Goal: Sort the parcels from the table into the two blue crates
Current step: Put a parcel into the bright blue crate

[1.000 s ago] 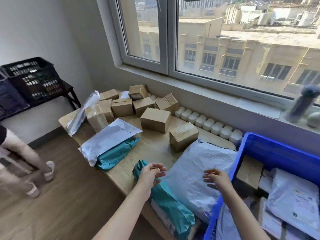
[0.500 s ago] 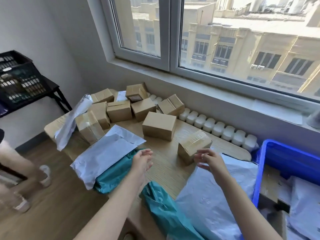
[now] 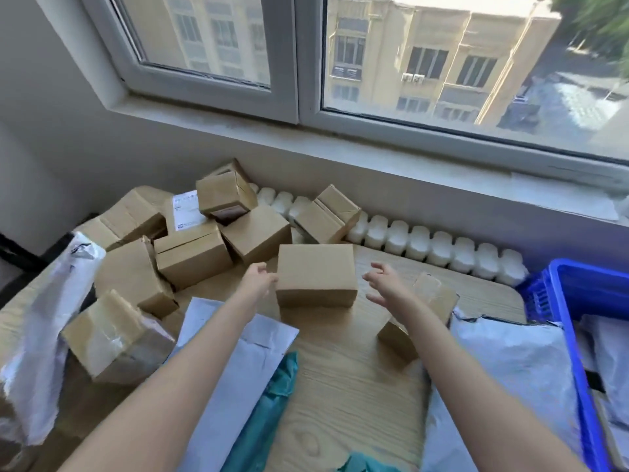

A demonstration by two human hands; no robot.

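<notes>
A light wooden bench (image 3: 340, 386) stands under a grey-framed window (image 3: 296, 56), with a row of white bottles (image 3: 442, 247) along the wall at its back edge. A plain cardboard box (image 3: 315, 279) sits mid-bench between both hands. The left hand (image 3: 258, 282) has loosely spread fingers (image 3: 263, 267) at the box's left face, whether touching cannot be told. The right hand (image 3: 384, 284) is spread wide, holding nothing, just beside the box's right face. More boxes (image 3: 190, 257) are piled to the left. On the right, a blue crate (image 3: 558, 294) holds grey mailer bags (image 3: 609, 362).
</notes>
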